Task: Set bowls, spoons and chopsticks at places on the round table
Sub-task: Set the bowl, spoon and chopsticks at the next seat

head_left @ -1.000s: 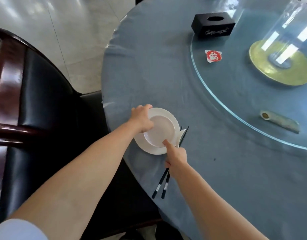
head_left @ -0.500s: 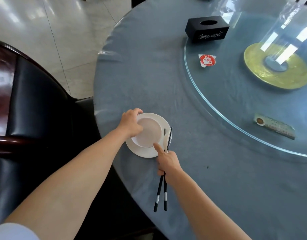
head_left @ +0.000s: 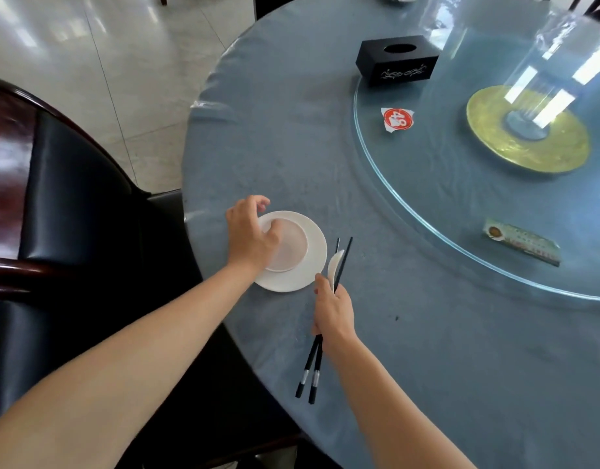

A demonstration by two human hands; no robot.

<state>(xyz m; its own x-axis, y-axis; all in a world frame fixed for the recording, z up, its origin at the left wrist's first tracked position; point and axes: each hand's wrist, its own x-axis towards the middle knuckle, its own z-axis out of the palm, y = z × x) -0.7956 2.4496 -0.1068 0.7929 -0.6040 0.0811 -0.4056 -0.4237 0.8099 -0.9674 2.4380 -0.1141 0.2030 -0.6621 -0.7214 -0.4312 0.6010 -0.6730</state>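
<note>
A white bowl sits on a white plate near the edge of the round blue table. My left hand grips the bowl's left rim, thumb inside it. My right hand holds a pair of black chopsticks together with a white spoon, just right of the plate. The chopstick tips point away from me, past the spoon, and the hand covers their middle.
A glass turntable covers the table's centre, with a gold base, a black tissue box and a red-and-white tag on or under it. A dark chair stands left of the table.
My right hand has drawn away from the plate to its right side with the chopsticks and spoon. My left hand stays on the bowl.
</note>
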